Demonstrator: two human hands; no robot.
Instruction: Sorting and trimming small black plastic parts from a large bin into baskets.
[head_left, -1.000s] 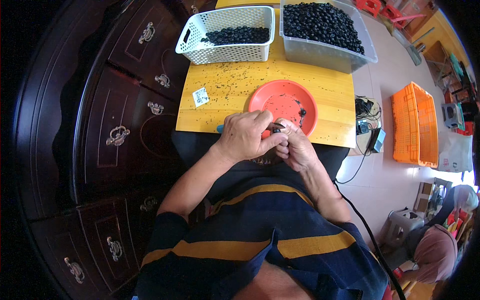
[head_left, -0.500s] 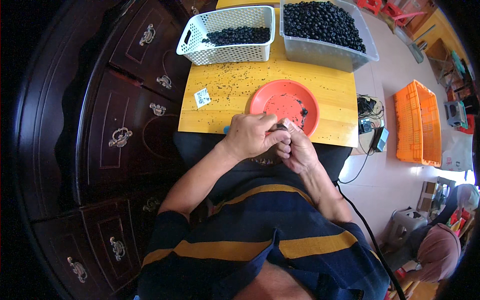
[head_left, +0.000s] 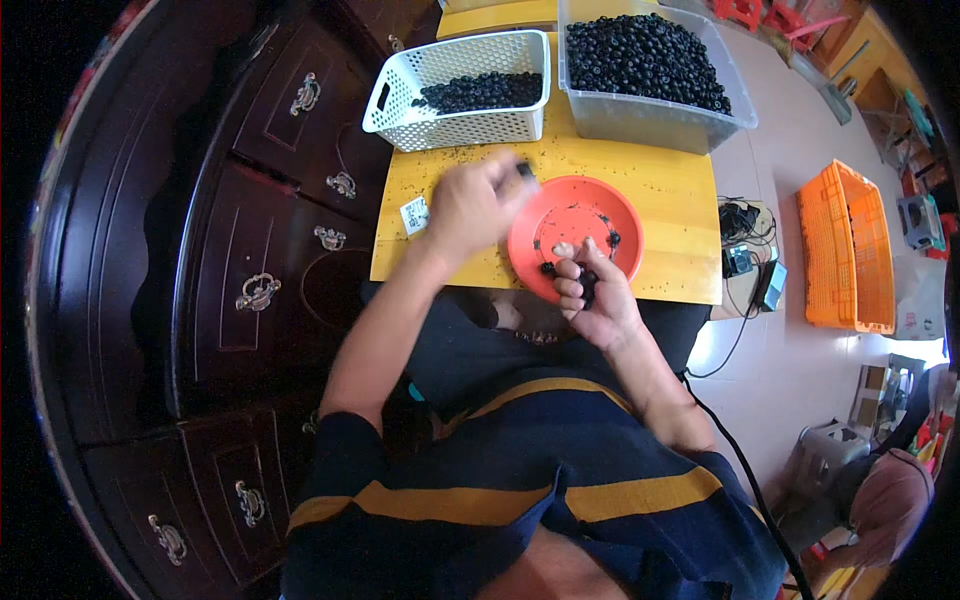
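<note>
My left hand [head_left: 475, 205], blurred by motion, is raised over the yellow table [head_left: 675, 215] between the red basin and the white basket. A small black round part [head_left: 525, 170] shows at its fingertips. Just over the near rim of the red basin [head_left: 628, 265], my right hand [head_left: 605, 310] is curled, palm up, around several small black parts [head_left: 587, 288]. A few more black pieces [head_left: 613, 240] and dark crumbs lie in the basin. Beyond it stands a white perforated basket [head_left: 460, 130] with a layer of black round parts [head_left: 485, 92].
A clear plastic tub [head_left: 650, 128] heaped with black round parts stands at the back right. Dark crumbs and a white printed card [head_left: 414, 214] lie on the table. Dark drawers [head_left: 235, 260] flank the left. On the right are cables [head_left: 740, 220], an orange crate [head_left: 850, 245] and another person [head_left: 890, 500].
My left hand has parted from my right and moved up and left with a black part. The right hand has turned slightly, showing black parts in its fingers.
</note>
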